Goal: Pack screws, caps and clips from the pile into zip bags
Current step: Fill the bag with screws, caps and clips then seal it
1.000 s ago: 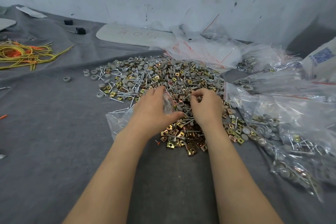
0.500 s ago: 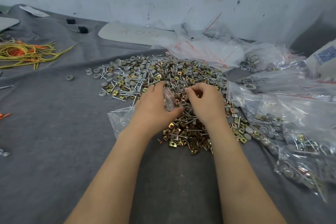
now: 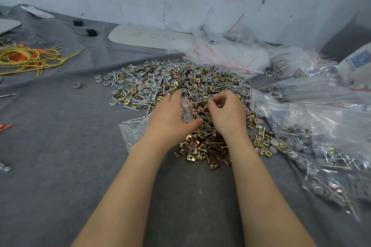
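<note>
The grip of the left hand (image 3: 170,118) is closed round the mouth of a zip bag (image 3: 185,111), thumb (image 3: 193,123) below and fingers (image 3: 177,95) above, the opening turned to the right hand (image 3: 224,115); the rest of the bag trails back under that arm onto the desk (image 3: 60,166). The grip of the right hand is pressed together, fingertips (image 3: 210,104) curled to the thumb on small parts (image 3: 219,105) just beside the bag mouth; which kind is too small to tell. Both hands sit on the near half of the pile (image 3: 180,86). To do this step well, I would hold the mouth wide and low against the pile, carry the pinched pieces right inside before letting go, and take one kind at a time so each bag's count can be checked; screws (image 3: 133,108) seem best fed head first, since a point may pierce the thin film. The brass clips (image 3: 200,147) lie thickest at the near edge, screws and grey caps (image 3: 140,88) further out. Filled bags (image 3: 321,146) lie to the right, touching the pile. Beyond the pile is a heap of empty bags (image 3: 230,56) with red seal lines. Behind it lies a flat grey board (image 3: 140,35) with handwriting, seen upside down, that seems to include "50"; the rest I cannot read. A white package (image 3: 357,64) at the far right carries a blue printed label (image 3: 359,59), too blurred to read
</note>
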### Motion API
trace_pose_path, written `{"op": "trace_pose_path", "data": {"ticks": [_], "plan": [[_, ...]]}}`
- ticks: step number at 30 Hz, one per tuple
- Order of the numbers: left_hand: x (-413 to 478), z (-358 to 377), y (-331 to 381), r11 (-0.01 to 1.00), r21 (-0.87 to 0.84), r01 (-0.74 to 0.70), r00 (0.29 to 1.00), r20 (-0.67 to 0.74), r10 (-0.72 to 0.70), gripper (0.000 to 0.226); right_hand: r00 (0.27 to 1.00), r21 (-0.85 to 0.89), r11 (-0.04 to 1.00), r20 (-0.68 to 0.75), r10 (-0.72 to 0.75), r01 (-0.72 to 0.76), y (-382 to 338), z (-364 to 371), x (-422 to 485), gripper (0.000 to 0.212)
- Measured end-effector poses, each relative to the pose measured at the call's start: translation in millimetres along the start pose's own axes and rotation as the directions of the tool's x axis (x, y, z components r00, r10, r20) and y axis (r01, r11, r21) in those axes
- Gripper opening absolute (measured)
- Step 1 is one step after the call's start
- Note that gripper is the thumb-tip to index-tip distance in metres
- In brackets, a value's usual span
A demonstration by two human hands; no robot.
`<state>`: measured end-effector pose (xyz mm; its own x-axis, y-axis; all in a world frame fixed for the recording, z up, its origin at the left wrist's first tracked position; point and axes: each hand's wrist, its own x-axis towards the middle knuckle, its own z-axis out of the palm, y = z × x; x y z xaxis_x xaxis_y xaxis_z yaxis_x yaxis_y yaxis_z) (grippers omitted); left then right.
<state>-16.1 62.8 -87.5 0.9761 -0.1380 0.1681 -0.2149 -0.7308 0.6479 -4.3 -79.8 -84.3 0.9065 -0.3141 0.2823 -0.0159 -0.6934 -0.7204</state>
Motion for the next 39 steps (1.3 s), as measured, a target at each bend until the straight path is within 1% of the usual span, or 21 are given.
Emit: {"op": "trace_pose_path", "data": {"ticks": [2, 4, 6, 8, 9, 11, 13, 14, 17, 19, 22, 24, 26, 28, 30, 32, 34, 36, 37, 38, 39], "plan": [[0, 0, 0, 1.000, -0.001, 0.001, 1.000, -0.002, -0.001, 0.095, 0.999, 0.210, 0.978, 0.043, -0.012, 0.003, -4, -4, 0, 0.010], [1, 0, 1, 1.000, -0.001, 0.001, 1.000, -0.002, -0.001, 0.095, 0.976, 0.377, 0.926, 0.201, -0.078, -0.004, -9, -5, -2, 0.010], [1, 0, 1, 1.000, -0.007, -0.001, 1.000, -0.006, 0.001, 0.094, 0.929, 0.441, 0.897, 0.331, -0.164, 0.001, -14, -5, -5, 0.010], [1, 0, 1, 1.000, -0.012, -0.003, 1.000, -0.015, 0.002, 0.093, 0.934, 0.440, 0.898, 0.310, -0.179, 0.025, -14, -5, -5, 0.010], [1, -1, 1, 1.000, -0.016, 0.000, 1.000, -0.019, -0.001, 0.093, 0.953, 0.390, 0.919, 0.259, -0.157, 0.046, -12, -7, -4, 0.010], [0, -1, 1, 1.000, -0.022, 0.008, 1.000, -0.027, -0.009, 0.093, 0.974, 0.145, 0.984, 0.187, -0.127, 0.101, -6, -8, -1, 0.010], [1, 0, 0, 1.000, -0.004, 0.010, 1.000, -0.028, -0.010, 0.093, 0.968, -0.129, 0.985, 0.235, -0.085, 0.118, -5, -8, -2, 0.012], [1, 0, 0, 1.000, 0.017, 0.011, 1.000, -0.025, -0.011, 0.093, 0.961, -0.220, 0.969, 0.272, -0.054, 0.116, -6, -6, -4, 0.013], [2, 0, -2, 0.998, 0.054, 0.034, 0.999, -0.011, -0.034, 0.094, 0.951, -0.356, 0.927, 0.308, -0.002, 0.117, -10, -1, -6, 0.015], [2, 0, -2, 0.998, 0.051, 0.046, 0.999, -0.019, -0.045, 0.094, 0.956, -0.356, 0.927, 0.294, -0.008, 0.117, -12, -1, -6, 0.014], [2, 1, -1, 0.997, 0.053, 0.047, 0.999, -0.022, -0.046, 0.093, 0.979, -0.230, 0.967, 0.192, -0.061, 0.105, -10, -2, -5, 0.014], [2, 1, -1, 0.998, 0.048, 0.044, 0.999, -0.022, -0.043, 0.093, 0.991, -0.079, 0.990, 0.079, -0.106, 0.113, -11, -2, -6, 0.010], [1, 1, -1, 0.998, 0.045, 0.035, 0.999, -0.024, -0.033, 0.093, 0.992, 0.065, 0.990, 0.015, -0.126, 0.124, -13, -2, -6, 0.004], [1, 0, 0, 0.999, 0.034, 0.019, 0.999, -0.027, -0.018, 0.093, 0.992, 0.195, 0.976, 0.053, -0.111, 0.098, -15, -1, -7, 0.007], [1, 0, 1, 1.000, 0.012, 0.007, 1.000, -0.026, -0.006, 0.092, 0.979, 0.338, 0.940, 0.177, -0.101, 0.036, -18, -1, -8, 0.006], [1, -1, 2, 1.000, -0.006, 0.000, 1.000, -0.027, 0.000, 0.092, 0.951, 0.401, 0.916, 0.272, -0.145, 0.024, -20, -2, -9, 0.006], [1, -1, 2, 1.000, -0.008, 0.001, 0.999, -0.032, -0.002, 0.092, 0.959, 0.348, 0.933, 0.224, -0.172, 0.086, -19, -4, -8, 0.014], [1, -1, 2, 1.000, 0.001, 0.010, 0.999, -0.038, -0.010, 0.093, 0.985, 0.178, 0.975, 0.088, -0.149, 0.132, -13, -8, -4, 0.018], [0, -1, 1, 1.000, 0.006, 0.015, 0.999, -0.040, -0.014, 0.093, 0.991, 0.071, 0.990, 0.041, -0.124, 0.121, -10, -11, -3, 0.018], [0, -1, 1, 1.000, 0.011, 0.019, 0.999, -0.041, -0.018, 0.093, 0.996, -0.021, 0.996, 0.037, -0.080, 0.081, -5, -13, -1, 0.017], [0, -1, 1, 1.000, 0.015, 0.021, 0.999, -0.039, -0.021, 0.093, 0.997, -0.107, 0.994, 0.077, -0.019, 0.027, -2, -14, 1, 0.016]]}}
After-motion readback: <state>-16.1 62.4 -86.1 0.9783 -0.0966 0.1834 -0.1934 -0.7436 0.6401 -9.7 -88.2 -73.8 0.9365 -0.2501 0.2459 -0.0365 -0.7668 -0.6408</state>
